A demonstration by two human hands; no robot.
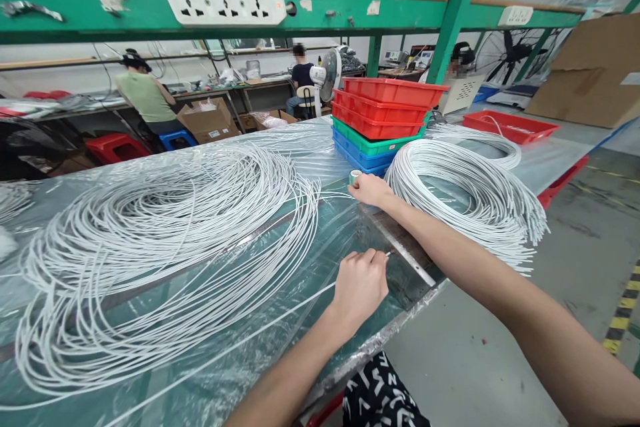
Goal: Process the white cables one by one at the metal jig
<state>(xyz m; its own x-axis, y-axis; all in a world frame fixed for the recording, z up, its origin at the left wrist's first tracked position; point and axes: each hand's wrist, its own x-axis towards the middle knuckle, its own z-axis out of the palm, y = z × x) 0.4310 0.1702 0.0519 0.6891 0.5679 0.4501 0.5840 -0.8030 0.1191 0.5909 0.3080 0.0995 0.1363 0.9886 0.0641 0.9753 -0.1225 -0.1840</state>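
A length of white cable (pixel 295 309) runs in from the lower left into my left hand (pixel 361 283). That fist is closed around it near the table's front edge, and a short white tip pokes out past the knuckles. Further back, my right hand (pixel 371 189) is curled closed beside a small white-and-green roll (pixel 355 176). Several cable ends reach toward its fingertips, but what those fingers hold is hidden. A big loose coil of white cables (pixel 165 213) spreads over the left of the table. Behind my right forearm lies a tidier coiled bundle (pixel 465 180).
Stacked red, green and blue trays (pixel 383 127) stand behind my right hand. A metal-edged plate (pixel 400 250) lies by the front edge. Another red tray (pixel 510 127) sits back right. A green shelf beam with a power strip (pixel 223 1) crosses overhead. Other people sit beyond.
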